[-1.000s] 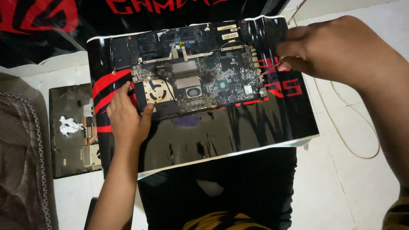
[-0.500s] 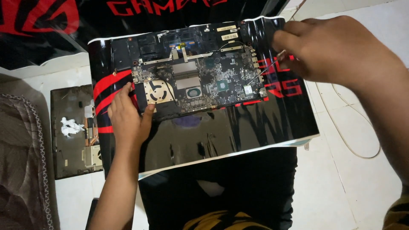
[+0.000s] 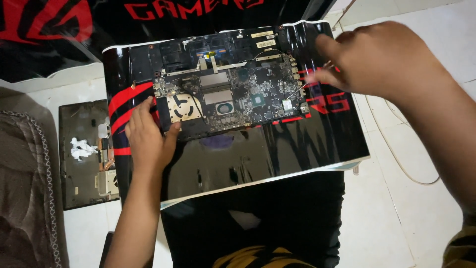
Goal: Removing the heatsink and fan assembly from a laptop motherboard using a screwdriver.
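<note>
An opened laptop body with its motherboard [image 3: 248, 94] and a brass-coloured fan [image 3: 182, 106] lies on a glossy black and red sheet [image 3: 267, 154]. My left hand [image 3: 148, 138] rests flat on the board's left edge, thumb beside the fan, holding nothing. My right hand [image 3: 382, 59] hovers over the board's right end and pinches a thin metal tool [image 3: 307, 83]. The tool's tip points down at the board's right side, near a small white chip. What kind of tool it is cannot be told.
A dark laptop cover [image 3: 84, 173] with a crumpled white tissue [image 3: 82, 148] lies on the left on the white floor. Patterned fabric [image 3: 25, 198] is at the far left, a black cloth with red letters [image 3: 99, 30] behind, and a thin cable [image 3: 396, 154] to the right.
My right hand has shifted slightly left with the tool, and its fingers have spread a little. My left hand stays on the board's left edge.
</note>
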